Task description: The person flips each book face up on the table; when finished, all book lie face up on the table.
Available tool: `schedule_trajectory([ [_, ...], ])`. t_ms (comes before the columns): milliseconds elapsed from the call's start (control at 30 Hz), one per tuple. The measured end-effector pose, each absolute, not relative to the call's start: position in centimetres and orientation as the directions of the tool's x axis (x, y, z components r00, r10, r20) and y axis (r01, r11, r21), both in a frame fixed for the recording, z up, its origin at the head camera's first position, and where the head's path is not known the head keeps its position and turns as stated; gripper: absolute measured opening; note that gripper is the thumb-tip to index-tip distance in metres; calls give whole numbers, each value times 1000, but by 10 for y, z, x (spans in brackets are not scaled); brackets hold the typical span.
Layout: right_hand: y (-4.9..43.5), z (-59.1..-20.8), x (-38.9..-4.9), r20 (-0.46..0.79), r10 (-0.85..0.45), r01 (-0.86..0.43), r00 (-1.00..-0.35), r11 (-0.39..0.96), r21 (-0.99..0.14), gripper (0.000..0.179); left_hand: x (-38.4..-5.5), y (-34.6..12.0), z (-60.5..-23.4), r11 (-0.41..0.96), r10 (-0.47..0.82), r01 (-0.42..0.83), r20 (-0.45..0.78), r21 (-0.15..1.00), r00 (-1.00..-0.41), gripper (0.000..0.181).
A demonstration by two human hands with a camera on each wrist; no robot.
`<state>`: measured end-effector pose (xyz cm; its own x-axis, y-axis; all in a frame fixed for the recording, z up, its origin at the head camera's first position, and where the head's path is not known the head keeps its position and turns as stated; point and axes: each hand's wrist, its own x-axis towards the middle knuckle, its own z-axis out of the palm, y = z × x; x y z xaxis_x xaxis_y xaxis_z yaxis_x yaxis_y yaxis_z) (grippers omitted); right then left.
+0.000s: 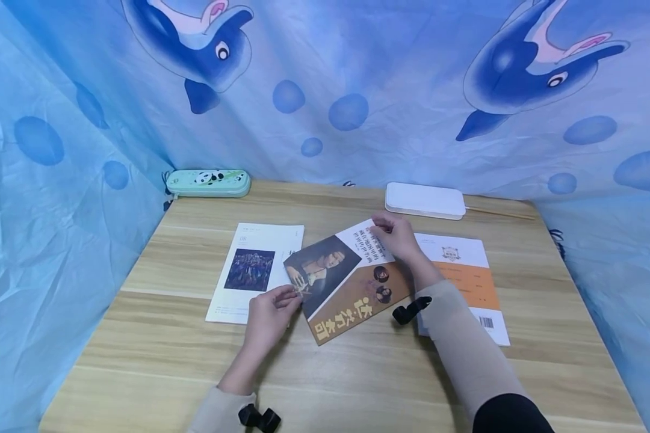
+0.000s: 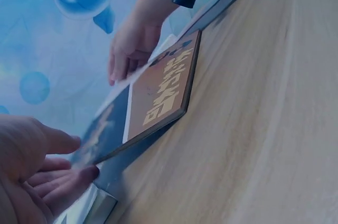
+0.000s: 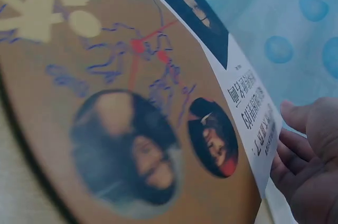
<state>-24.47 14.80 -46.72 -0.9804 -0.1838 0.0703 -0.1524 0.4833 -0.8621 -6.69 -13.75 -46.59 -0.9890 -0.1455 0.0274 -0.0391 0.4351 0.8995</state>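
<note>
A thin book (image 1: 338, 300) with a brown, dark and white cover and large yellow characters is held at a slant over the middle of the table. My left hand (image 1: 271, 316) pinches its left corner, thumb above and fingers below, as the left wrist view shows. At the opposite end, my right hand (image 1: 398, 240) grips the white part of its edge; in the right wrist view the fingertips pass behind the book (image 3: 121, 71). A white book (image 1: 249, 270) with a dark picture lies left of it. To the right, partly behind my right forearm, lies a white and orange book (image 1: 463, 279).
A mint-green pencil case (image 1: 211, 183) with pandas sits at the table's back left. At the back right is a flat white box (image 1: 425, 200), with a thin stick (image 1: 501, 213) extending from its right side. Blue dolphin-printed curtain (image 1: 314, 72) borders the wooden table (image 1: 157, 355).
</note>
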Motion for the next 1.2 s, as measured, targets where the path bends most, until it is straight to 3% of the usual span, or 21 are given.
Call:
schedule_trajectory([
  [233,153,-483,-240,23,-234,-135,-972,476,-869,41,-68,-137,-469,535,-149,-1,93,845,-984,24],
  [400,163,-481,-227,-2,-233,-130,-972,552,-824,41,-72,-138,-469,566,-131,28,123,824,-984,21],
  [700,179,-472,-199,-68,-330,-183,-941,670,-720,50,-92,-144,-471,647,-69,134,233,751,-970,22],
  [967,195,-457,-173,-177,-387,-168,-905,708,-686,66,-111,-148,-470,662,-38,157,243,733,-969,27],
  [1200,200,-454,-160,-150,-453,-284,-879,750,-598,76,-128,-146,-474,671,35,200,239,714,-970,31],
])
